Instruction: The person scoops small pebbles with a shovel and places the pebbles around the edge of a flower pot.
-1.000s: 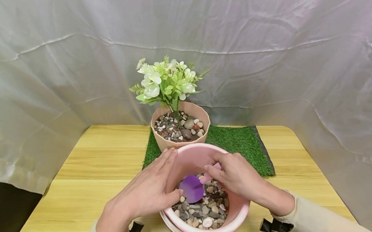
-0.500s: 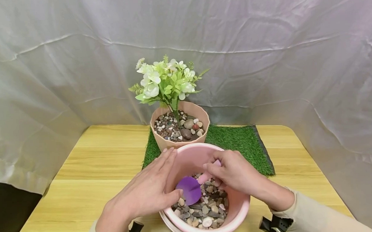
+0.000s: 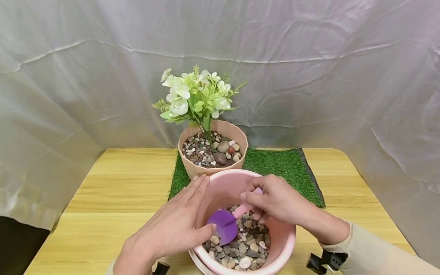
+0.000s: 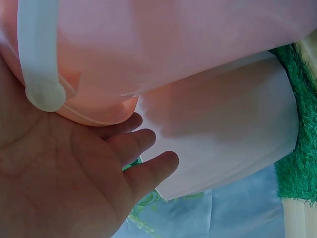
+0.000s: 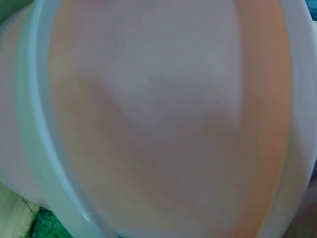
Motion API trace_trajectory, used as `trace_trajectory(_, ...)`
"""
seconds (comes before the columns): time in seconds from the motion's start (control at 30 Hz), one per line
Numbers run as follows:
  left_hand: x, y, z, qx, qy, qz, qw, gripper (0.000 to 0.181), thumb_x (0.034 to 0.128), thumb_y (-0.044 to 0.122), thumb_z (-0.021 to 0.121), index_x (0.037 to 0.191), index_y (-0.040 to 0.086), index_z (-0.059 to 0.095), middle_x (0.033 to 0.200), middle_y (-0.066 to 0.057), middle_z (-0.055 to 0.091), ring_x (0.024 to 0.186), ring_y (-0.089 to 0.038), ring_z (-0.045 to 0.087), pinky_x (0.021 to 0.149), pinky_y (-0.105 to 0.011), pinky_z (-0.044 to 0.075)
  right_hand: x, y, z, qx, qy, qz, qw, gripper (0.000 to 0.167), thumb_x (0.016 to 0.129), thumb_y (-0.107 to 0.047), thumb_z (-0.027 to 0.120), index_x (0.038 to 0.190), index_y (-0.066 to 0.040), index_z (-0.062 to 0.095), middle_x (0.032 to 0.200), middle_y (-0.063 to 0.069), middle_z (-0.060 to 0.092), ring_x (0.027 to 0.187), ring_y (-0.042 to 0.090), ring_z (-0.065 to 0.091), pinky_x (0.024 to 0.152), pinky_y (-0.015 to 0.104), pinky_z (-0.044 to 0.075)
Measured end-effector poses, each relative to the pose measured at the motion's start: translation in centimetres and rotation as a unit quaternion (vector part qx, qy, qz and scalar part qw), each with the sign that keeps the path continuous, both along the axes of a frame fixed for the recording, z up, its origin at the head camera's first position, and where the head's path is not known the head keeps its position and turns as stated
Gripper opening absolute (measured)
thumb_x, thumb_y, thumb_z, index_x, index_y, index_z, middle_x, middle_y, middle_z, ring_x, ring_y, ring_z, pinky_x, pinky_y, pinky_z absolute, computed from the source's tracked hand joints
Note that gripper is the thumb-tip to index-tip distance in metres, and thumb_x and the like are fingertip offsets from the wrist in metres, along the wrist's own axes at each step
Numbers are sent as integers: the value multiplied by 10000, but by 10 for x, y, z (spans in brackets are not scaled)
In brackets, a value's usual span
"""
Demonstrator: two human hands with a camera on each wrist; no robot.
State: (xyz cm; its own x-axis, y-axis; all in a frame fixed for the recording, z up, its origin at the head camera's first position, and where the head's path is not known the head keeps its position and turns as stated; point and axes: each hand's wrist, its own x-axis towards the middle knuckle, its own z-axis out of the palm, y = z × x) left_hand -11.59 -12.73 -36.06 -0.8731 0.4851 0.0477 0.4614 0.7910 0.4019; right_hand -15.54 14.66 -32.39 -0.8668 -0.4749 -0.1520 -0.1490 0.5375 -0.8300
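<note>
A pink bucket (image 3: 221, 196) stands near me, with mixed pebbles (image 3: 242, 248) across its bottom. My right hand (image 3: 280, 200) grips the pink handle of a toy shovel (image 3: 224, 226); its purple blade slants down into the pebbles at the bucket's left side. On the left rim lies my left hand (image 3: 172, 224), fingers straight along the outside, thumb over the inner side. The left wrist view shows that palm against the bucket wall (image 4: 173, 44), beside a white bail handle (image 4: 38, 54). Only the bucket's outer wall (image 5: 163, 124) fills most of the right wrist view; the right fingers are hidden there.
Just behind the bucket, a peach flowerpot (image 3: 193, 168) holds pebbles and white artificial flowers (image 3: 200, 95). It stands on a green turf mat (image 3: 283, 171) on the wooden table (image 3: 109, 198). Grey cloth (image 3: 293, 62) hangs around the back and sides.
My right hand has risen slightly, and the shovel blade has shifted a little left and down toward my left thumb. The left hand stays put on the rim.
</note>
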Motion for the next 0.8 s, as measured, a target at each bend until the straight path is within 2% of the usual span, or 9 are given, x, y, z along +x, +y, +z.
trace_trajectory(0.2, 0, 0, 0, 6, -24, -2, 10000, 1027, 950, 546, 640, 1693, 63, 123, 1769, -102, 102, 1643, -260, 107, 1322, -489, 190, -1, 0, 1, -45, -167, -195, 9997, 244, 1029, -244, 682, 967, -12, 724, 632, 85, 695, 484, 153, 650, 516, 476, 628)
trace_trajectory(0.27, 0, -1, 0, 13, -33, -3, 10000, 1028, 950, 547, 640, 1694, 65, 118, 1770, -100, 100, 1643, -259, 106, 1322, -489, 189, -2, 2, 2, -13, -198, -152, 9997, 238, 1034, -236, 673, 965, -13, 725, 647, 89, 697, 487, 150, 648, 526, 487, 628)
trace_trajectory(0.5, 0, 0, 0, 60, -121, 15, 9999, 1036, 947, 554, 644, 1696, 73, 115, 1774, -91, 88, 1644, -253, 99, 1322, -487, 191, -7, 8, 8, 125, -399, 368, 9985, 235, 1032, -221, 674, 956, -4, 720, 713, 114, 733, 534, 163, 681, 570, 482, 647)
trace_trajectory(0.67, 0, 0, 1, 74, -132, 24, 9999, 1031, 948, 562, 637, 1697, 79, 118, 1775, -86, 89, 1644, -249, 101, 1322, -483, 195, -7, 11, 8, 19, -392, 318, 9987, 256, 1034, -230, 667, 909, -11, 709, 691, 103, 734, 515, 164, 672, 550, 476, 643)
trace_trajectory(0.8, 0, 0, 1, 76, -136, 30, 9999, 1031, 949, 565, 638, 1697, 77, 122, 1775, -86, 90, 1644, -253, 104, 1321, -487, 195, -8, 13, 7, -209, -520, 178, 9983, 259, 1036, -216, 663, 930, 15, 714, 691, 125, 738, 536, 167, 684, 557, 453, 648)
